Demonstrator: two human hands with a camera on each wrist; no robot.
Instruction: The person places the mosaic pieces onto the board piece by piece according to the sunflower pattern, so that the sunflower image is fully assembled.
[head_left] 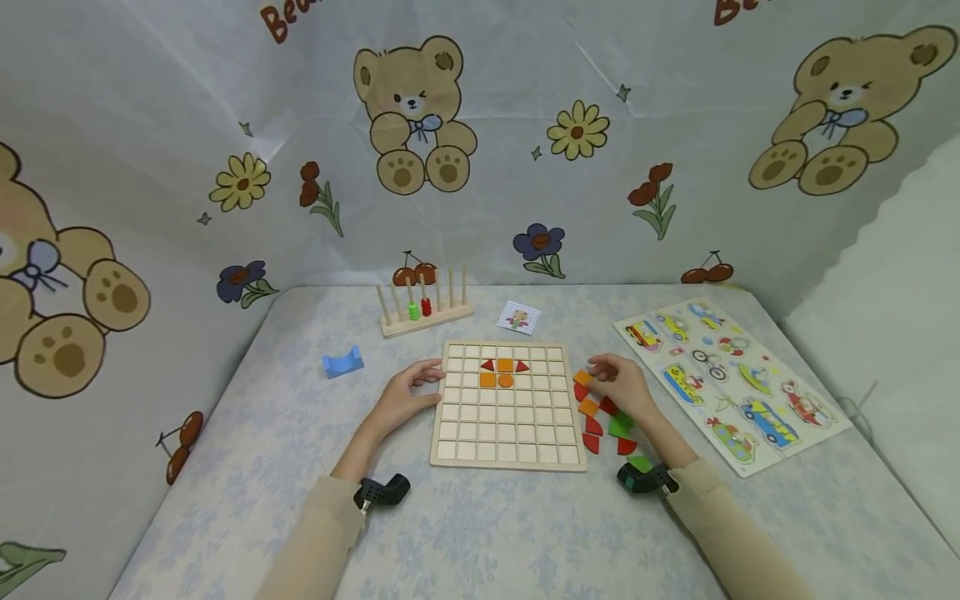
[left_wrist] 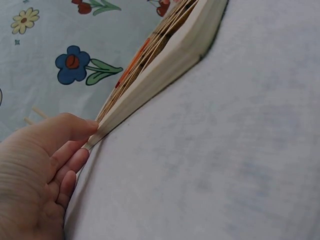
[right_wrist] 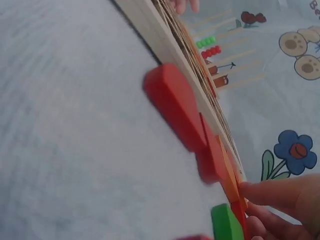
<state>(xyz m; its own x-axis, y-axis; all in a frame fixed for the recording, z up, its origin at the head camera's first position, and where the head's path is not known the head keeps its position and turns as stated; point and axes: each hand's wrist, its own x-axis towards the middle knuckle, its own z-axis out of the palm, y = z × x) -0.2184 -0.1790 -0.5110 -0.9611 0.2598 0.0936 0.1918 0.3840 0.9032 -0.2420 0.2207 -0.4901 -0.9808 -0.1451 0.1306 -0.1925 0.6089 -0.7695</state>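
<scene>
A wooden grid board [head_left: 507,429] lies between the hands. On it are two orange squares [head_left: 506,365], an orange circle [head_left: 506,381] and two red triangles [head_left: 522,367]. My left hand [head_left: 405,396] rests against the board's left edge, its thumb and fingertips spread along the rim, also seen in the left wrist view. Just past the right edge, my right hand [head_left: 622,385] pinches a loose orange square [head_left: 582,377] at the top of a pile. Red quarter-round pieces [head_left: 593,426], another orange square [head_left: 588,407] and green pieces [head_left: 621,426] lie below that hand.
Behind the board stands a wooden peg rack [head_left: 429,321] with green and red beads, beside a small picture card [head_left: 518,317]. A blue curved block [head_left: 342,362] is at the left. To the right lies a vehicle picture board [head_left: 727,383].
</scene>
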